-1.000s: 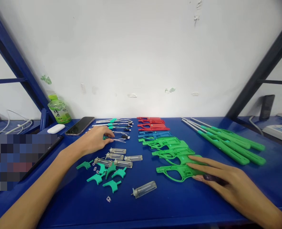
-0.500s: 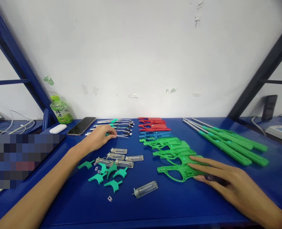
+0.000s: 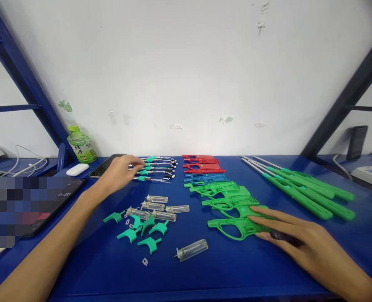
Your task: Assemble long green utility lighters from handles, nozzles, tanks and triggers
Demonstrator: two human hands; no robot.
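My left hand is arched over the far ends of several metal lighter rods with teal collars and white wires. Its thumb and fingers look apart, with rods showing between them. My right hand lies with fingers spread across the handle of the nearest green lighter shell half, covering its right end. Its fingertips also touch the green shell behind. Several clear fuel tanks and teal triggers lie between the hands. One fuel tank sits apart, nearer the front edge.
Behind the green shells lie a blue shell and several red shells. Long green lighters with metal rods lie at right. At left are a phone, a white case, a bottle and a dark screen.
My left hand has moved left and slightly up from the wire ends, uncovering the teal collars of the rods. The right hand stays on the green shell.
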